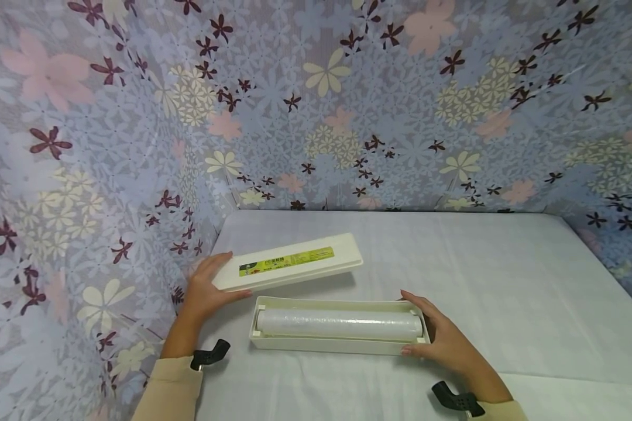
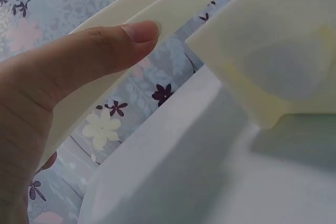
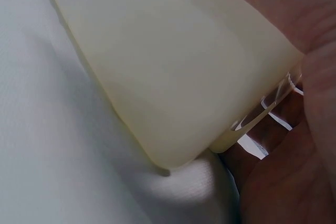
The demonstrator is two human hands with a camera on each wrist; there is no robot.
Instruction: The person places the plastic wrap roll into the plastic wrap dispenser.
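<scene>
In the head view, my left hand [image 1: 205,289] grips the left end of a cream box lid [image 1: 289,264] with a green printed label. The lid is raised and tilted, its right end farther back. My left thumb [image 2: 139,38] lies along the lid's edge in the left wrist view. In front of it is the open cream box [image 1: 326,345], holding a roll of plastic wrap [image 1: 342,323]. My right hand [image 1: 442,339] holds the box's right end, thumb on the front wall [image 3: 147,66] and fingers at the back. The far fingers are partly hidden in the right wrist view.
A white cloth [image 1: 484,275] covers the table. Floral fabric [image 1: 321,117] hangs behind the table and along both sides. A black wrist mount [image 1: 210,354] sits at the left sleeve, another mount [image 1: 457,400] at the right.
</scene>
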